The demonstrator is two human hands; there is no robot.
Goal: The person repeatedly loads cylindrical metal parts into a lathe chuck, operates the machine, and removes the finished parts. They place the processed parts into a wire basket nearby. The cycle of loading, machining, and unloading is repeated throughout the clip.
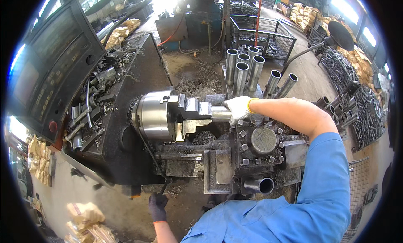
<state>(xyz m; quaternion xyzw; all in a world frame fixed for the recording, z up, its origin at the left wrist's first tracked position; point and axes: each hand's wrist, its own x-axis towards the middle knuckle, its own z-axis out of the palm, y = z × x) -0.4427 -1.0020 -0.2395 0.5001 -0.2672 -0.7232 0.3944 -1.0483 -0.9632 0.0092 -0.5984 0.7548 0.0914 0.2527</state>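
My right hand, in a white glove with a yellow cuff, is closed around the outer end of a metal tube. The tube's other end sits between the stepped jaws of a lathe chuck. Low in front of the machine, my left hand wears a dark glove and is closed on the lower end of a dark lever. Close below my right hand stands the square tool post, with bolts around its round top.
Several upright tubes stand behind the tool post, and another tube lies near my body. A control panel rises at left, beside a headstock top strewn with tools and chips. A lamp reaches in from the right.
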